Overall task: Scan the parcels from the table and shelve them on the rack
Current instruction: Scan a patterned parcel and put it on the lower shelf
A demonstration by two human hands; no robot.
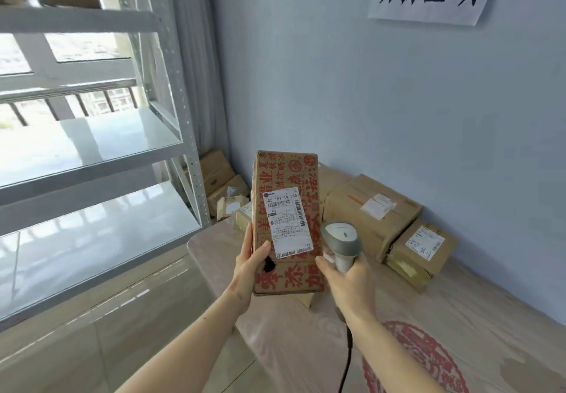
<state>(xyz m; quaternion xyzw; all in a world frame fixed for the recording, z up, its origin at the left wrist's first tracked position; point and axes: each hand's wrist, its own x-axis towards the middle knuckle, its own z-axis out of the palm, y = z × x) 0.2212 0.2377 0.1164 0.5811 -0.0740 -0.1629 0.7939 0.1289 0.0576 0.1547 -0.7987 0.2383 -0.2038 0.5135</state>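
While holding the parcel [286,224] upright above the table [306,346] in the left hand [249,267], thumb pressed on the front face, better to aim the scanner [341,239], grasped in the right hand [349,282], straight at the barcode on the white label [286,221]. Should keep the box steady and tilt away glare. Brown cardboard, long and rectangular, printed with red characters; smooth paper label. Glossy pale shelves on the rack [92,144] at left, waiting. More taped cartons [372,209] behind.
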